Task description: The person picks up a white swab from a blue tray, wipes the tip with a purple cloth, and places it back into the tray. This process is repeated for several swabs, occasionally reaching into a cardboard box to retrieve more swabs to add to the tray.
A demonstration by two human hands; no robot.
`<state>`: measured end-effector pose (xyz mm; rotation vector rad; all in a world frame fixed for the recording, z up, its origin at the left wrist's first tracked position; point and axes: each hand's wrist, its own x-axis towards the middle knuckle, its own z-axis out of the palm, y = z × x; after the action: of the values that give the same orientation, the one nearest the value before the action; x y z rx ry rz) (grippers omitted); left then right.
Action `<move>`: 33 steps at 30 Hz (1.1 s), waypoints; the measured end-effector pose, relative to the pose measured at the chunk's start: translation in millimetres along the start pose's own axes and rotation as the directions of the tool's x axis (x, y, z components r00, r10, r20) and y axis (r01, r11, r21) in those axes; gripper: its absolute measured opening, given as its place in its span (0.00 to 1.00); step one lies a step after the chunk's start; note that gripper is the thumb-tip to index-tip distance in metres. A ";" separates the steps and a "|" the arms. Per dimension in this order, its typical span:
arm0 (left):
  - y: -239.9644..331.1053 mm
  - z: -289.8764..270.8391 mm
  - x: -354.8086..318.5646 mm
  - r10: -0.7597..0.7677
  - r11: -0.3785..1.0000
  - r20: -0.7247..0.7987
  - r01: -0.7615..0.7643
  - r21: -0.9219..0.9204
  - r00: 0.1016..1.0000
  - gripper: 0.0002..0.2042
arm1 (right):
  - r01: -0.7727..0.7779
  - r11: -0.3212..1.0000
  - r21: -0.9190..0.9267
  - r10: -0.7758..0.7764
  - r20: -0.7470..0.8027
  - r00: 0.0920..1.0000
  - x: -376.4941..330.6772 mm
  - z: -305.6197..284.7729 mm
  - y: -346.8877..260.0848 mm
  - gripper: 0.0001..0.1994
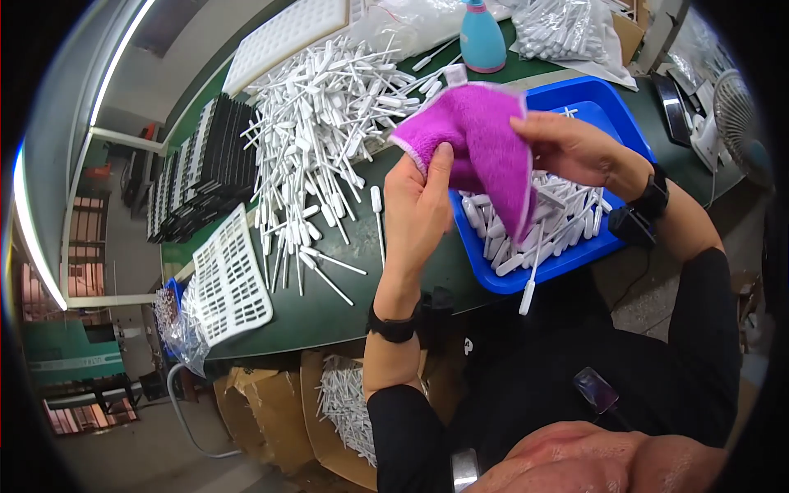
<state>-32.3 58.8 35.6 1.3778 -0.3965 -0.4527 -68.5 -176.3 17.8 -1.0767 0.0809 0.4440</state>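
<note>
Head view: at centre frame, two hands hold up a purple cloth (485, 144) over a green table (329, 308). The left hand (415, 209) pinches the cloth's lower left edge; the right hand (571, 148) grips its right side. Beneath the cloth sits a blue tray (612, 103) of white droppers. A larger dropper pile (316, 140) spreads at upper left, and a blue bottle (482, 37) stands at the top.

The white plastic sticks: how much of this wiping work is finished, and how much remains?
Done, it seems: many white sticks lie in the blue tray. In hand: the left hand and right hand both grip a purple cloth above the tray; whether a stick is inside it cannot be seen. Left: a larger loose pile of sticks on the green table.
</note>
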 end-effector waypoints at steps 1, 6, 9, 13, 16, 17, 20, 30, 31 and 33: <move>-6.5 -5.6 2.6 0.168 0.979 -0.033 -0.163 0.119 0.985 0.11 | 0.028 1.000 0.000 -0.028 -0.018 0.999 1.9 -0.6 -4.2 0.23; 21.7 -9.8 -10.5 -0.166 0.955 0.147 0.196 -0.224 0.975 0.13 | 0.078 0.913 0.399 -0.146 0.142 0.979 0.1 -25.3 -16.8 0.24; 3.3 3.7 -4.6 -0.147 0.987 0.028 0.148 -0.055 0.989 0.14 | -0.070 0.938 0.338 0.038 0.100 0.994 18.5 -27.5 35.0 0.24; -19.5 -17.2 -4.5 0.434 0.742 -0.247 -0.188 0.643 0.867 0.14 | 0.256 0.880 -0.401 -0.193 0.191 0.962 17.2 -24.8 30.3 0.25; -18.0 -50.3 -21.4 0.492 0.474 -0.357 0.100 0.875 0.794 0.13 | 0.480 0.242 -0.843 -0.326 0.395 0.859 14.6 -26.7 21.8 0.26; -19.1 -67.0 -23.7 0.358 0.349 -0.372 0.247 0.904 0.857 0.12 | 0.492 -0.032 -0.870 -0.325 0.474 0.818 13.8 -28.4 20.1 0.26; -49.8 -98.7 -29.6 0.232 0.130 -0.389 0.368 0.921 0.892 0.12 | 0.272 0.114 -0.955 -0.279 0.232 0.932 12.9 -43.9 24.1 0.28; -32.4 -43.6 -12.7 0.362 0.453 -0.332 0.147 0.879 0.871 0.09 | 0.516 0.615 -0.596 -0.346 0.384 0.856 8.1 -41.8 30.0 0.30; -26.3 -36.3 -12.5 0.367 0.451 -0.317 0.131 0.883 0.875 0.09 | 0.524 0.781 -0.340 -0.388 0.392 0.834 20.5 -9.9 17.1 0.30; -17.2 -20.9 -8.7 0.415 0.510 -0.316 0.070 0.857 0.853 0.09 | 0.505 0.861 -0.067 -0.448 0.371 0.813 20.2 -3.1 10.9 0.30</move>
<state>-30.2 78.7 15.3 2.3252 -0.3367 0.3807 -53.9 -168.3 1.6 -1.1181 -0.5419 0.1730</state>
